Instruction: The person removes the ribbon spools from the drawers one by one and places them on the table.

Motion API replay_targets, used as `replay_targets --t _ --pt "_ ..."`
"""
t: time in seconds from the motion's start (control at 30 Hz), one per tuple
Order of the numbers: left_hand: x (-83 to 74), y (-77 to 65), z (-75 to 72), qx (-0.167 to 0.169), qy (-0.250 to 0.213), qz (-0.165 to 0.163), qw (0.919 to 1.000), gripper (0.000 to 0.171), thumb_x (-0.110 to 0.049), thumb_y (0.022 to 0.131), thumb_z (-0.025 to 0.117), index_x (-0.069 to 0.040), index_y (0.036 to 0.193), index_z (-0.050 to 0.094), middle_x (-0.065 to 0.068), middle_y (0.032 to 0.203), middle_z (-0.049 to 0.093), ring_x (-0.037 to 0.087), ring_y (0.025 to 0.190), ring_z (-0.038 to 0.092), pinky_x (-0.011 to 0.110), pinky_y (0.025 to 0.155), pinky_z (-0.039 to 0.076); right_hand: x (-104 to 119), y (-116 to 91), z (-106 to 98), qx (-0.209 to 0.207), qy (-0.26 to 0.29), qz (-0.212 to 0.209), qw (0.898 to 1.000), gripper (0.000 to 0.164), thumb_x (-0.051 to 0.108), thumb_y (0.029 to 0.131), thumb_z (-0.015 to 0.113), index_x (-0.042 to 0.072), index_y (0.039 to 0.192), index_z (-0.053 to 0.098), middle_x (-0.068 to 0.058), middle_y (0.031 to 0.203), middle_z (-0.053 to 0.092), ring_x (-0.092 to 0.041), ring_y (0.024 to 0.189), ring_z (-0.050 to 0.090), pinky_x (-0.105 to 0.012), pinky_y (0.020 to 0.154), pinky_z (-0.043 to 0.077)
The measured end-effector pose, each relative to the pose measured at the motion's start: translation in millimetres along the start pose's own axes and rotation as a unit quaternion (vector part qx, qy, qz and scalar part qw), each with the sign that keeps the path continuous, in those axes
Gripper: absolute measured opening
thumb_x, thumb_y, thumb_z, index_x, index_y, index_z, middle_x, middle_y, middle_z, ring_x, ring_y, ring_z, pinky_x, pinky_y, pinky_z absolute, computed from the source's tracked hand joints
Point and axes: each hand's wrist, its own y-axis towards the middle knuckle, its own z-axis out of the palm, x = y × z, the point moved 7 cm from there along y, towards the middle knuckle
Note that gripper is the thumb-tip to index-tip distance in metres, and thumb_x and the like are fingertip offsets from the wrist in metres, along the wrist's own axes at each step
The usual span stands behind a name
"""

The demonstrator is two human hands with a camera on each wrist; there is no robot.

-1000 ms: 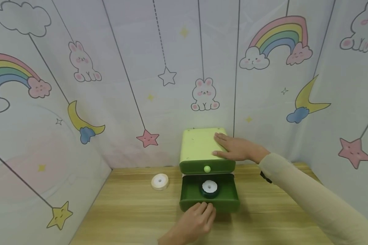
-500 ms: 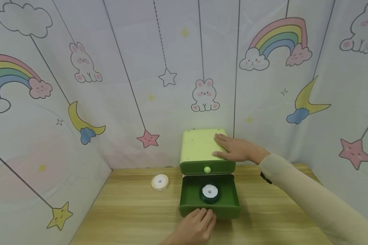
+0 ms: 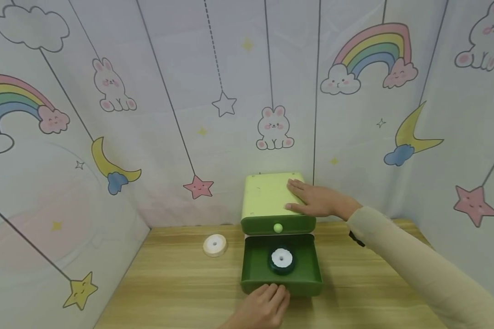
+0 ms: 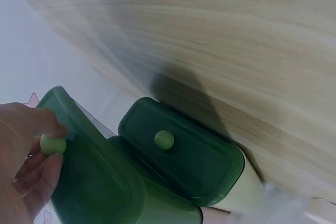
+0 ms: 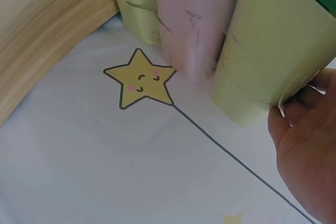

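Note:
The small drawer cabinet (image 3: 271, 194) has a pale green top and dark green fronts. One drawer (image 3: 308, 267) is pulled out below the top one, and a spool of dark ribbon (image 3: 281, 259) with a white core lies inside it. My left hand (image 3: 257, 307) is at that drawer's front; in the left wrist view its thumb and fingers pinch the round light green knob (image 4: 53, 145). My right hand (image 3: 323, 200) rests on the right part of the cabinet top, fingers stretched out. In the right wrist view it lies against the pale green tier (image 5: 273, 51), beside a pink tier (image 5: 194, 24).
A spool of cream ribbon (image 3: 215, 245) lies on the wooden table (image 3: 181, 283), left of the cabinet. Another drawer front (image 4: 181, 153) with its own knob is closed near the table. A printed cloth (image 3: 230, 151) hangs directly behind.
My left hand has drawn the drawer farther out toward me, and the dark ribbon spool has come along with it. The right hand has stayed on the cabinet top.

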Motion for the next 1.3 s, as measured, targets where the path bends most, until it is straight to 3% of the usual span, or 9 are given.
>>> replay_targets --t 0.13,0.43,0.8,0.97,1.1,1.3 --pt "-1.3 -1.2 1.6 0.001 -0.004 -0.004 1.0 0.032 -0.017 0.109 0.046 -0.012 0.102 0.077 0.0 0.097 0.07 0.009 0.078 0.06 0.017 0.067 0.051 -1 0 0 0.001 -0.003 0.002 1.0 0.094 0.073 0.103 0.036 0.008 0.168 0.014 -0.01 0.178 0.008 -0.031 0.166 0.012 -0.052 0.133 0.023" --pt "-6.7 -4.4 6.9 0.0 -0.001 -0.009 1.0 0.039 -0.021 0.112 0.041 -0.014 0.1 0.078 -0.001 0.095 0.07 0.007 0.075 0.058 0.015 0.066 0.051 -2 1 1 -0.001 -0.002 -0.001 1.0 0.095 0.073 0.103 0.036 0.008 0.168 0.013 -0.011 0.178 0.008 -0.031 0.166 0.012 -0.052 0.133 0.023" --pt "-6.1 -1.9 5.7 0.003 0.0 -0.016 0.9999 0.041 -0.016 0.112 0.038 -0.013 0.099 0.077 -0.001 0.095 0.069 0.007 0.076 0.059 0.015 0.067 0.052 -1 0 -1 -0.002 0.0 -0.003 1.0 0.094 0.072 0.104 0.038 0.007 0.168 0.014 -0.011 0.178 0.009 -0.031 0.166 0.012 -0.052 0.133 0.023" --pt "-2.5 1.8 2.2 0.013 -0.028 -0.026 0.9992 0.044 -0.022 0.114 0.035 -0.012 0.101 0.075 -0.001 0.095 0.067 0.007 0.076 0.057 0.015 0.068 0.053 -1 0 -1 -0.003 0.0 -0.004 1.0 0.094 0.072 0.104 0.038 0.007 0.168 0.014 -0.012 0.178 0.009 -0.032 0.166 0.012 -0.052 0.133 0.023" --pt "1.7 6.4 -3.7 -0.001 -0.048 -0.036 0.9982 0.045 -0.023 0.114 0.033 -0.012 0.1 0.074 -0.002 0.094 0.066 0.008 0.077 0.058 0.016 0.069 0.055 -2 0 -1 -0.006 -0.003 -0.004 1.0 0.094 0.072 0.104 0.037 0.007 0.168 0.014 -0.011 0.178 0.009 -0.032 0.166 0.012 -0.052 0.133 0.023" --pt "7.0 13.2 -12.0 -0.048 -0.047 -0.045 0.9967 0.042 -0.015 0.112 0.037 -0.015 0.088 0.072 -0.004 0.087 0.064 0.008 0.074 0.058 0.014 0.065 0.052 -1 0 -1 -0.009 -0.003 -0.005 1.0 0.093 0.071 0.104 0.038 0.006 0.168 0.015 -0.013 0.177 0.01 -0.032 0.166 0.013 -0.053 0.132 0.023"
